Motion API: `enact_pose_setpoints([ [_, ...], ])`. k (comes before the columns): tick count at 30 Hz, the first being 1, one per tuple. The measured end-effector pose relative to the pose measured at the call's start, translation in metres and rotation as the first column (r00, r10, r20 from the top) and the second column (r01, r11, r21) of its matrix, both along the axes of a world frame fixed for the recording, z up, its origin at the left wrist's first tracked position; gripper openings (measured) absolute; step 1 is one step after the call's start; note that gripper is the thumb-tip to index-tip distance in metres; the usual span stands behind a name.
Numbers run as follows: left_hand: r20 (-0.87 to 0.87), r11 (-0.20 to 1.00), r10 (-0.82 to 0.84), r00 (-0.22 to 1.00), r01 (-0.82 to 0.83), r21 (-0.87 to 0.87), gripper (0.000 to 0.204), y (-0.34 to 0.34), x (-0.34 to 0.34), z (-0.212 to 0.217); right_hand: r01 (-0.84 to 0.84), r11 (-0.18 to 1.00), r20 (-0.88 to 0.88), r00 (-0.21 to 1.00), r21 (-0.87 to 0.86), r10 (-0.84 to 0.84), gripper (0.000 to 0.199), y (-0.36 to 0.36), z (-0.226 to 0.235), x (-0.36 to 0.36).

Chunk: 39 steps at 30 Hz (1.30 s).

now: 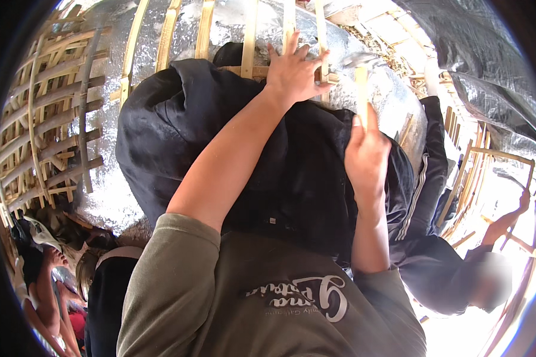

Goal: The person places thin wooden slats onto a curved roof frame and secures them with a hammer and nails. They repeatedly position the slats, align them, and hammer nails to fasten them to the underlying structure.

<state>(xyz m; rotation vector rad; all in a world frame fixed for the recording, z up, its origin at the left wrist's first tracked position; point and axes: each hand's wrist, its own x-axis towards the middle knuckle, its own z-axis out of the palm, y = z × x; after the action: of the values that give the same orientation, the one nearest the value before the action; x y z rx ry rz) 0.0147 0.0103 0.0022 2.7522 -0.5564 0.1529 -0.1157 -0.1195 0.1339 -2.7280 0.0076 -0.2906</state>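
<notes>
Left hand (294, 76) is spread wide, fingers fanned, over the upper right of a pale slatted frame (203, 33), apparently bearing on its slats near the crosspiece (259, 72). Right hand (368, 157) is closed around a wooden-handled tool (362, 89), held roughly upright; its upper end is blurred, and a greyish patch there may be a hammer head, though this cannot be confirmed. The frame lies beyond the dark-clothed lap (238, 137), partly hidden by it. Judged from posture, the step in hand is steadying the frame while the tool is applied near its right end; a next stroke would call for a firm left hold with the fingers kept out of its line. No nail can be made out. As to edges, the crosspiece ends just past the left thumb, and silvery sheeting (393, 95) shows between that end and the space beyond the tool. Clearance is less to the right, where a striped trouser leg (420, 184) lies beside the right forearm, and farther out a co-worker's hand (524, 201) is lifted. On the left, well apart, stand lattice panels (56, 116).
</notes>
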Motion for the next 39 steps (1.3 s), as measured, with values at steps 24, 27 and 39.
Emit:
enact_pose_setpoints([
  [24, -0.007, 0.999, -0.001, 1.000, 0.001, 0.039, 0.083, 0.001, -0.001, -0.001, 0.114, 0.991, -0.096, 0.990, 0.067, -0.107, 0.031, 0.000, 0.003, 0.000],
  [27, -0.079, 0.999, -0.002, 0.997, 0.004, 0.032, 0.083, 0.005, -0.002, 0.004, 0.072, 0.997, 0.058, 0.996, 0.027, -0.074, 0.034, -0.008, 0.018, 0.008],
  [39, 0.031, 1.000, 0.003, 1.000, -0.002, -0.018, 0.081, 0.003, -0.004, -0.003, 0.037, 0.999, -0.096, 0.995, 0.013, -0.036, 0.027, 0.009, 0.009, 0.000],
])
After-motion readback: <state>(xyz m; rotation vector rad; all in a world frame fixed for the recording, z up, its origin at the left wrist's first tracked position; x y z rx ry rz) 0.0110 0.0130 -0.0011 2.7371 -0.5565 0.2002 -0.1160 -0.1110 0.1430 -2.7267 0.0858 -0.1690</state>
